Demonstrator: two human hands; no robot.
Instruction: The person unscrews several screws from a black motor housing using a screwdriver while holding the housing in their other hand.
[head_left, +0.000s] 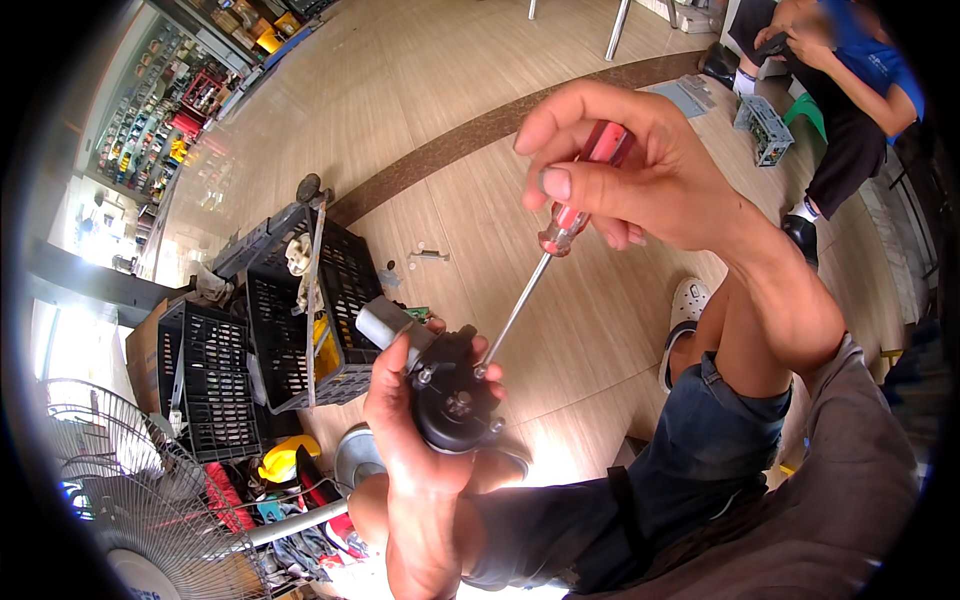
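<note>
A: Start closest. What do the hands have?

B: The left hand [410, 460], low in the centre of the frame, is wrapped around a black motor part [452, 412]; a silver can [385, 322] sticks out at its upper left. The right hand [655, 175], upper centre, grasps a red screwdriver [566, 225], the shaft slanting down to the part's right edge.

A: Is the tip on a screw?

B: I can't tell. It meets the rim by a small post, and the fingers wrapped behind are mostly hidden.

A: And the containers?

B: Lower left of centre, a grey bowl [340, 455] is partly covered by a leg. Beyond it, at left, something yellow shows inside a black crate [345, 382]. What the crate to its left [215, 375] holds, I can't make out.

A: Farther off?

B: Upper right, a grey vented box [765, 130] stands near a co-worker [868, 68], cut off by the dark rim, holding a dark object [773, 46] too small to identify. Upper left, a cabinet [118, 80] holds rows of tiny, indistinct items.
</note>
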